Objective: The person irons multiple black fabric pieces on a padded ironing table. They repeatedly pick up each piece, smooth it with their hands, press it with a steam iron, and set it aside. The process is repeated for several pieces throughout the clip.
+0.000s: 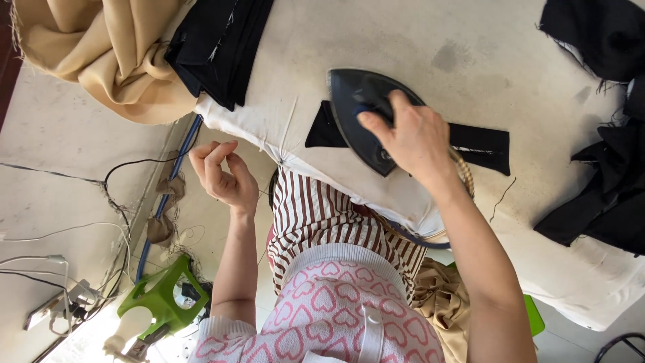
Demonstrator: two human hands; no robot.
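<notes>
Spreading across most of the view is a padded ironing table covered in stained off-white cloth [484, 47]. A heap of tan fabric [101, 47] hangs at its far corner beside a folded stack of black cloth [218, 40], and ragged black fabric pieces [605, 134] lie along the opposite edge. A narrow black fabric strip [480, 144] lies flat on the pad near the table's edge. On top of that strip sits a dark flat iron with a pointed soleplate [356, 94]. The right hand [410, 138] has its fingers wrapped around the iron's handle. The left hand [222, 175] hangs off the table, holding nothing, fingers loosely curled.
</notes>
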